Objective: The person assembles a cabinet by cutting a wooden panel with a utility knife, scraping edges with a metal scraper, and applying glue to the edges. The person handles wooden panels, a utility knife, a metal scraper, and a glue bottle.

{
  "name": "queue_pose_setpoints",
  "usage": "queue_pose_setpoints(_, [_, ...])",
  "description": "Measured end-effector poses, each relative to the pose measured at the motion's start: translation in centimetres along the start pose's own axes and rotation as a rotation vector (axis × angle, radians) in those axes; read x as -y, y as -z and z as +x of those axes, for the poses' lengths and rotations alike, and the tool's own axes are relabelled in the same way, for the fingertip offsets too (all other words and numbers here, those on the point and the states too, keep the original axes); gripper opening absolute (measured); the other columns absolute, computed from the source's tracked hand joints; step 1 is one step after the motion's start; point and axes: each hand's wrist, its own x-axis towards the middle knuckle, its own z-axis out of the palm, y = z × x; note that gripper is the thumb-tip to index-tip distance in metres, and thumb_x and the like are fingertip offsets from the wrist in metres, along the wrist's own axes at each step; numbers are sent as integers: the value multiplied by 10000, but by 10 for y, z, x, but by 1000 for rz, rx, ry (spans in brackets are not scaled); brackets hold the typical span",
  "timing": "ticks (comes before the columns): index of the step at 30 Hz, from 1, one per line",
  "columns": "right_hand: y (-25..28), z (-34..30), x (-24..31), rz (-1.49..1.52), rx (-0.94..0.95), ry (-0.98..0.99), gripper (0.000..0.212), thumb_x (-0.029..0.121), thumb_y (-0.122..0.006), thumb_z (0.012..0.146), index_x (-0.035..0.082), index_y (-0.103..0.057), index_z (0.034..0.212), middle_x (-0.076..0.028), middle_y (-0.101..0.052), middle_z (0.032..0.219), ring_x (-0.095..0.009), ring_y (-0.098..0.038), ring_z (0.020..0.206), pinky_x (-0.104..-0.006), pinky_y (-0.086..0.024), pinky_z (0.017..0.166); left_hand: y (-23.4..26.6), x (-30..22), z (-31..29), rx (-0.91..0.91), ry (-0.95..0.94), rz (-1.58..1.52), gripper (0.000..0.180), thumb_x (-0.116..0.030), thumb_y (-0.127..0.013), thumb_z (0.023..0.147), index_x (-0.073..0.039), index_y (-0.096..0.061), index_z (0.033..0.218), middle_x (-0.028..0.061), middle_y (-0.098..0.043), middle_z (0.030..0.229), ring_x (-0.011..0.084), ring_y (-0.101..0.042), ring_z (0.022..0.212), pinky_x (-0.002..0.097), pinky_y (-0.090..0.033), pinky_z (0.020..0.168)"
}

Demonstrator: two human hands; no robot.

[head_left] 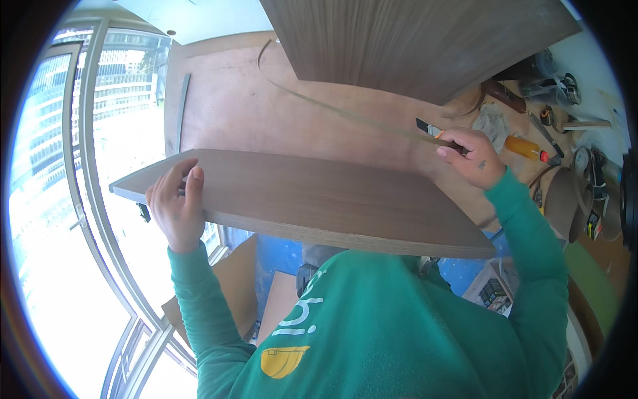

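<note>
My left hand (176, 203) is curled over the near edge of a brown wood-grain board (325, 189), close to its left end. Its thumb and index finger bend onto the board's face. My right hand (473, 158) is closed, pinching the end of a long, thin brown edge-banding strip (345, 114). From there the strip arcs to the upper left over the worktable, its far end curling upward. A utility knife (425, 126) with a dark blade and some orange shows right beside my right fingers; I cannot tell whether they hold it too.
A plywood worktable (222, 100) lies beyond the board, with a large wood-grain panel (412, 46) over its far side. An orange bottle (525, 147), a clear plastic bag (492, 120), tools and rolled banding (565, 199) crowd the right. Windows (129, 93) line the left; a cardboard piece (236, 272) stands below.
</note>
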Motion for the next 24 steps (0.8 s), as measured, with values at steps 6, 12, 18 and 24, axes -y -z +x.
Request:
queue_pose_setpoints(6, [55, -62, 81, -89, -264, 331, 86, 14, -654, 904, -38, -665, 971, -74, -632, 891, -163, -588, 808, -317, -455, 729, 0, 1, -4, -72, -81, 36, 325, -372, -619, 968, -90, -769, 1027, 67, -756, 922, 219, -687, 849, 380, -402, 954])
queue_pose_setpoints(12, [50, -209, 123, 285, -829, 315, 187, 61, -633, 926, -40, -654, 1082, -73, -610, 905, -183, -545, 809, -337, -444, 760, -4, 8, -7, -76, -85, -48, 361, -434, -567, 997, -137, -772, 1018, 50, -719, 824, 231, -651, 789, 397, -407, 881])
queue_pose_setpoints(18, [-23, -371, 122, 592, -1317, 326, 213, 131, -629, 948, -39, -634, 1077, -23, -481, 782, -152, -467, 800, -320, -394, 768, -2, 16, -11, -94, -253, 29, 390, -473, -534, 1011, -160, -765, 993, 33, -707, 800, 238, -648, 795, 418, -420, 847])
queue_pose_setpoints(24, [-151, -539, 90, 764, -1369, 39, 155, 175, -698, 936, 44, -622, 967, 3, -462, 683, -152, -478, 687, -298, -388, 662, -1, 17, -7, -88, -331, 77, 385, -486, -537, 1007, -181, -772, 995, 13, -727, 820, 256, -671, 820, 434, -445, 836])
